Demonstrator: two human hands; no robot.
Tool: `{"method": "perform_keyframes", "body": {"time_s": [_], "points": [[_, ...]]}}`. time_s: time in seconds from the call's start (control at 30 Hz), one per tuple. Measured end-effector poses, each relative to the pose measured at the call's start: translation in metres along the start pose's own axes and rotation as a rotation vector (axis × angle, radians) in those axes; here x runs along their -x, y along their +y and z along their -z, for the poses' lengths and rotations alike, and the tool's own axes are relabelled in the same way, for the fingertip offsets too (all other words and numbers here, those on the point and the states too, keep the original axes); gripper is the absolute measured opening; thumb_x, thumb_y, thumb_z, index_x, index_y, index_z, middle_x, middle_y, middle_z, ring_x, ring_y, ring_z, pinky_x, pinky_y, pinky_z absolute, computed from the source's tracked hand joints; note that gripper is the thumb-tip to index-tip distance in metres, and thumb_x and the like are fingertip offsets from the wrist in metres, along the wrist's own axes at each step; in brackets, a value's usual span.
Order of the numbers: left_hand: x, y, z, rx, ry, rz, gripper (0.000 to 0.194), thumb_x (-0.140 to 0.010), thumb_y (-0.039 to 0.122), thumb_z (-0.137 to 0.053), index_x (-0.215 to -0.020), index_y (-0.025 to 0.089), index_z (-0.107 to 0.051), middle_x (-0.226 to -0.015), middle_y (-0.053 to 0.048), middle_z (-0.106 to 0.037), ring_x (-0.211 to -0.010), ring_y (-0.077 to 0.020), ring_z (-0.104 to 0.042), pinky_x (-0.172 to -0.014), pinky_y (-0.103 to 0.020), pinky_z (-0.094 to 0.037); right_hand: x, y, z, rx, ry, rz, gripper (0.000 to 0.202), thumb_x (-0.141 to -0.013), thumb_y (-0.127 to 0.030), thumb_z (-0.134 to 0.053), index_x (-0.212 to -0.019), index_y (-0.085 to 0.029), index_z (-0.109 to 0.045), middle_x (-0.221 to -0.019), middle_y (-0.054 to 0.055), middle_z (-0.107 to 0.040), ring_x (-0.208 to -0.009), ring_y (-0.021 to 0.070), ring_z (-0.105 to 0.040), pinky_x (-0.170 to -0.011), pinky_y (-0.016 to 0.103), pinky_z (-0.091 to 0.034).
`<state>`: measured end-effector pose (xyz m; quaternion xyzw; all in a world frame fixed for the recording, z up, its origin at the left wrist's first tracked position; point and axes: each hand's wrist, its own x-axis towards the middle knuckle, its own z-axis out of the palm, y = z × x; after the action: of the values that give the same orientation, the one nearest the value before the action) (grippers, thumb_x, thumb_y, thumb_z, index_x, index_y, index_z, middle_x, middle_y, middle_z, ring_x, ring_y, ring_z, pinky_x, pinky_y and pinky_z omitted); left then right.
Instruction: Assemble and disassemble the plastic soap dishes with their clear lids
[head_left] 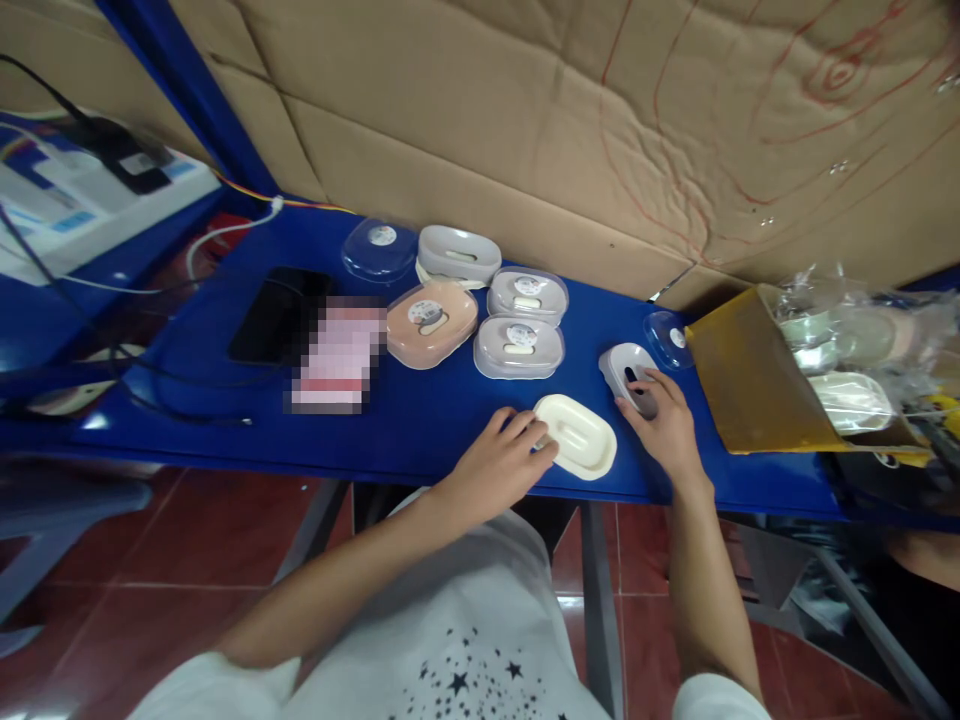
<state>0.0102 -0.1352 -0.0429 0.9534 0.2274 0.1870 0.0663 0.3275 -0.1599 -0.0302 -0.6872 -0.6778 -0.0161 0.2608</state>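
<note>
My left hand (510, 455) has its fingers curled at the left rim of a cream oval dish (589, 440) lying on the blue table. To its right, my right hand (664, 415) grips a small grey oval dish (621, 362) with a dark slot, thumb on the near side and fingers over the far edge. Behind the hands sit two grey dishes with clear lids, one (536, 360) in front of the other (546, 290). A peach lidded dish (420, 345) is left of them, and an open grey dish (469, 245) stands at the back.
Clear lids lie at the back left (375, 262) and near the carton (667, 335). The open carton (757, 385) on the right holds wrapped dishes. A dark phone (274, 320), a blurred pink item (341, 355), cables and a white power strip (150, 205) are leftward. Cardboard (480, 120) stands behind.
</note>
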Motion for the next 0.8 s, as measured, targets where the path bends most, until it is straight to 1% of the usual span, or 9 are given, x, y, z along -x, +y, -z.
{"method": "perform_keyframes", "body": {"time_s": [0.07,0.13,0.2,0.27,0.37,0.5,0.57,0.67,0.8], "points": [[0.021,-0.006,0.005,-0.014,0.030,0.029,0.014,-0.108,0.020,-0.058,-0.118,0.018,-0.067,-0.123,-0.011,-0.071,-0.119,-0.0308,-0.063,-0.097,-0.048,-0.050,0.008,-0.016,0.004,-0.107,-0.044,0.073,0.032,-0.098,-0.049,-0.072,-0.118,-0.024,-0.073,-0.149,0.016,-0.064,-0.142,0.0361,-0.060,-0.120,0.061,-0.049],[0.039,-0.010,0.009,0.007,0.073,0.059,0.021,-0.108,0.021,-0.058,-0.129,0.020,-0.064,-0.122,-0.009,-0.071,-0.114,-0.0293,-0.065,-0.094,-0.046,-0.051,0.019,-0.037,0.008,-0.219,-0.166,0.184,0.031,-0.098,-0.042,-0.074,-0.126,-0.027,-0.071,-0.155,0.013,-0.061,-0.149,0.0344,-0.055,-0.122,0.059,-0.048],[0.051,-0.014,0.011,0.037,0.131,0.091,0.031,-0.110,0.025,-0.057,-0.141,0.022,-0.058,-0.128,-0.011,-0.070,-0.111,-0.0280,-0.067,-0.092,-0.045,-0.053,0.032,-0.060,0.009,-0.275,-0.273,0.295,0.036,-0.098,-0.037,-0.074,-0.132,-0.029,-0.069,-0.159,0.010,-0.059,-0.156,0.0337,-0.047,-0.125,0.058,-0.046],[0.055,-0.017,0.013,0.063,0.187,0.126,0.038,-0.111,0.028,-0.056,-0.149,0.022,-0.052,-0.136,-0.014,-0.067,-0.114,-0.0283,-0.068,-0.093,-0.045,-0.055,0.042,-0.081,0.006,-0.248,-0.323,0.364,0.041,-0.099,-0.037,-0.073,-0.139,-0.029,-0.067,-0.162,0.008,-0.057,-0.160,0.0344,-0.040,-0.125,0.060,-0.045],[0.051,-0.022,0.017,0.094,0.212,0.146,0.046,-0.112,0.033,-0.057,-0.155,0.023,-0.046,-0.151,-0.018,-0.059,-0.133,-0.0315,-0.063,-0.102,-0.049,-0.056,0.050,-0.101,0.000,-0.153,-0.341,0.409,0.042,-0.103,-0.037,-0.068,-0.144,-0.029,-0.065,-0.165,0.007,-0.054,-0.162,0.0354,-0.036,-0.124,0.063,-0.046],[0.044,-0.030,0.020,0.130,0.150,0.064,0.042,-0.110,0.032,-0.059,-0.151,0.023,-0.052,-0.163,-0.018,-0.050,-0.146,-0.0324,-0.055,-0.112,-0.051,-0.053,0.056,-0.109,-0.006,-0.050,-0.306,0.472,0.037,-0.106,-0.034,-0.063,-0.142,-0.026,-0.067,-0.164,0.007,-0.056,-0.163,0.0346,-0.035,-0.124,0.062,-0.046],[0.044,-0.033,0.020,0.133,0.132,0.031,0.035,-0.110,0.030,-0.060,-0.144,0.022,-0.058,-0.163,-0.017,-0.051,-0.148,-0.0318,-0.054,-0.115,-0.051,-0.052,0.059,-0.111,-0.008,0.003,-0.285,0.517,0.040,-0.106,-0.030,-0.063,-0.146,-0.022,-0.065,-0.163,0.009,-0.057,-0.163,0.0335,-0.036,-0.127,0.061,-0.042],[0.047,-0.034,0.018,0.117,0.129,0.018,0.028,-0.110,0.030,-0.060,-0.137,0.023,-0.063,-0.161,-0.014,-0.055,-0.147,-0.0306,-0.055,-0.116,-0.050,-0.052,0.064,-0.113,-0.011,0.058,-0.287,0.567,0.050,-0.107,-0.027,-0.063,-0.156,-0.021,-0.055,-0.162,0.008,-0.058,-0.161,0.0311,-0.040,-0.132,0.061,-0.036],[0.049,-0.033,0.019,0.118,0.146,0.024,0.024,-0.110,0.029,-0.059,-0.133,0.022,-0.064,-0.159,-0.014,-0.057,-0.145,-0.0296,-0.057,-0.115,-0.048,-0.053,0.067,-0.118,-0.015,0.071,-0.263,0.562,0.057,-0.108,-0.025,-0.062,-0.163,-0.021,-0.046,-0.158,0.007,-0.063,-0.156,0.0288,-0.049,-0.134,0.061,-0.032]]}}
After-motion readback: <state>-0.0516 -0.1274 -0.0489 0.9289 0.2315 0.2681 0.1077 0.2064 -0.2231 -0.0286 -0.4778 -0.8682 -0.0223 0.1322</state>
